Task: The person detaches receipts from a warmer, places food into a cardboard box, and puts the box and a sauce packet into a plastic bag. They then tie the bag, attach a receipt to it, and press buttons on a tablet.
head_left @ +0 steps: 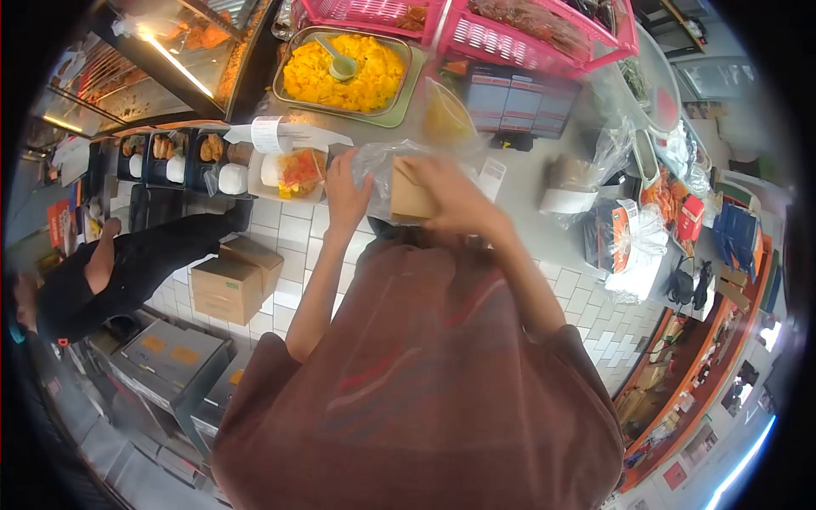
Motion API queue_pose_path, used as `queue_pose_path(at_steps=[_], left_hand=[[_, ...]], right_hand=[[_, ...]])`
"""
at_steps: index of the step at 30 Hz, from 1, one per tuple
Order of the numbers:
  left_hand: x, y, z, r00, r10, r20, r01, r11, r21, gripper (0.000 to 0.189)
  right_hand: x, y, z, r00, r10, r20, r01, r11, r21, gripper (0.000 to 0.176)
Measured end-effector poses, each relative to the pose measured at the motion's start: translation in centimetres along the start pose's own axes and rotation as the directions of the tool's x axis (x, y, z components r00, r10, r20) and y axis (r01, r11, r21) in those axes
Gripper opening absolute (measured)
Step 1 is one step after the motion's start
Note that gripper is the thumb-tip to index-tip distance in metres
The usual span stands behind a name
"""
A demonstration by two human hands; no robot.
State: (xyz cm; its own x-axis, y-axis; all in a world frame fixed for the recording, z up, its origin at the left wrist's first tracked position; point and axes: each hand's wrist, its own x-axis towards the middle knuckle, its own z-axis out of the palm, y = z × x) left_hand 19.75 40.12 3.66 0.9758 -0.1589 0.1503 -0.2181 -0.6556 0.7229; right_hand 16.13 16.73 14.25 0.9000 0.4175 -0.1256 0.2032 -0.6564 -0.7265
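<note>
A small brown cardboard box [410,189] is in my right hand [455,197], whose fingers lie over its top and right side. Behind and left of it, a crumpled see-through plastic bag [378,161] lies on the counter. My left hand [348,194] rests at the bag's left edge, fingers stretched and thumb apart. Just left of that hand stands an open white takeout box [321,189] with orange and yellow food and a pale mound inside. A white slip [490,178] lies right of my right hand.
Behind are a tray of yellow food [293,85] with a scoop, pink baskets [510,38] and a dark screen [531,98]. Black containers [191,149] line the left. Bagged goods [625,238] crowd the right. A person in black [144,263] and cardboard boxes [228,287] are at left.
</note>
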Motion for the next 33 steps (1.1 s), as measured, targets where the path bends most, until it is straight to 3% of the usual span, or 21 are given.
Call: queue_pose_path(at_steps=[1,3,6,9,13,15,16,18,19,20,21,22,23,24,25,26,27,28,29,31,33], left_hand=[[0.2,-0.8,0.5,1.0,0.001,-0.006,-0.001,1.0,-0.008,0.055],[0.5,-2.2,1.1,0.979,-0.069,0.19,0.077,0.997,-0.031,0.057],[1.0,-1.7,1.9,0.977,-0.062,0.204,0.074,0.996,-0.053,0.061],[0.9,-0.1,3.3,0.978,0.034,0.208,-0.011,0.994,-0.11,0.067],[0.6,0.2,5.3,0.889,0.096,0.447,-0.134,0.99,0.053,0.09],[1.3,0.2,5.4,0.874,0.131,0.467,-0.157,0.987,0.017,0.092],[1.5,1.2,4.1,0.865,0.112,0.489,-0.122,0.993,-0.012,0.091],[1.3,1.0,2.8,0.909,0.133,0.395,-0.175,0.982,0.073,0.084],[1.0,2.2,2.0,0.951,0.152,0.268,-0.206,0.96,0.188,0.082],[0.7,3.3,1.4,0.973,0.189,0.132,-0.221,0.928,0.302,0.08],[-0.5,3.3,1.0,0.988,0.139,0.074,-0.154,0.951,0.269,0.078],[-1.2,3.4,0.9,0.996,0.087,0.019,-0.089,0.968,0.234,0.077],[-1.3,4.7,1.9,0.994,0.11,0.023,-0.112,0.965,0.238,0.077],[-1.8,6.6,3.1,0.981,-0.145,0.131,0.136,0.988,0.08,0.08],[-2.4,8.3,4.1,0.888,-0.37,0.274,0.395,0.918,-0.041,0.082],[-3.3,8.8,5.6,0.893,-0.358,0.274,0.38,0.925,-0.031,0.082],[-4.2,8.7,7.6,0.949,-0.176,0.262,0.177,0.984,0.021,0.085],[-4.7,8.9,9.0,0.966,0.012,0.258,-0.033,0.997,0.075,0.088],[-4.9,10.0,9.4,0.967,0.024,0.252,-0.047,0.995,0.085,0.088],[-5.0,11.7,9.3,0.933,-0.158,0.324,0.185,0.981,-0.053,0.095],[-5.0,11.5,9.0,0.922,-0.168,0.348,0.18,0.984,-0.004,0.096]], right_hand=[[1.1,1.2,2.2,1.0,0.0,0.001,0.0,1.0,-0.01,0.092],[2.2,3.6,6.2,0.985,0.059,-0.164,-0.119,0.914,-0.388,0.085],[1.8,4.6,6.7,0.964,0.159,-0.212,-0.225,0.915,-0.334,0.079],[0.2,5.6,7.9,0.954,0.108,-0.281,-0.226,0.873,-0.433,0.078],[-2.4,7.1,8.4,0.938,0.042,-0.343,-0.224,0.831,-0.51,0.085],[-3.9,5.8,5.3,0.962,-0.01,-0.273,-0.06,0.967,-0.247,0.067],[-5.4,4.8,1.3,0.954,0.008,-0.299,-0.086,0.965,-0.249,0.067],[-11.3,2.7,-9.0,0.979,0.185,-0.089,-0.127,0.887,0.444,0.035],[-14.4,4.0,-11.9,0.872,0.333,-0.359,-0.143,0.874,0.464,0.015],[-17.8,6.7,-15.7,0.782,0.329,-0.529,-0.145,0.922,0.358,0.014],[-20.8,8.7,-19.0,0.558,0.413,-0.72,-0.262,0.911,0.32,0.011],[-24.3,14.2,-21.5,0.389,0.452,-0.803,-0.22,0.892,0.396,0.013],[-26.2,16.6,-25.4,0.206,0.519,-0.83,-0.455,0.802,0.388,0.021],[-29.2,24.5,-27.4,0.158,0.251,-0.955,-0.469,0.87,0.152,0.025],[-30.8,29.0,-29.4,0.15,0.279,-0.948,-0.509,0.844,0.167,0.028],[-32.0,32.9,-31.2,0.144,0.304,-0.942,-0.548,0.817,0.179,0.031],[-32.9,37.6,-32.7,0.129,0.305,-0.944,-0.541,0.819,0.191,0.031],[-33.3,42.6,-33.6,0.102,0.464,-0.88,-0.576,0.749,0.328,0.033],[-33.3,46.6,-34.2,0.077,0.609,-0.789,-0.602,0.659,0.45,0.036],[-32.0,51.5,-34.8,0.077,0.577,-0.813,-0.641,0.653,0.403,0.037],[-30.5,53.8,-35.1,0.086,0.55,-0.83,-0.682,0.64,0.354,0.038]])
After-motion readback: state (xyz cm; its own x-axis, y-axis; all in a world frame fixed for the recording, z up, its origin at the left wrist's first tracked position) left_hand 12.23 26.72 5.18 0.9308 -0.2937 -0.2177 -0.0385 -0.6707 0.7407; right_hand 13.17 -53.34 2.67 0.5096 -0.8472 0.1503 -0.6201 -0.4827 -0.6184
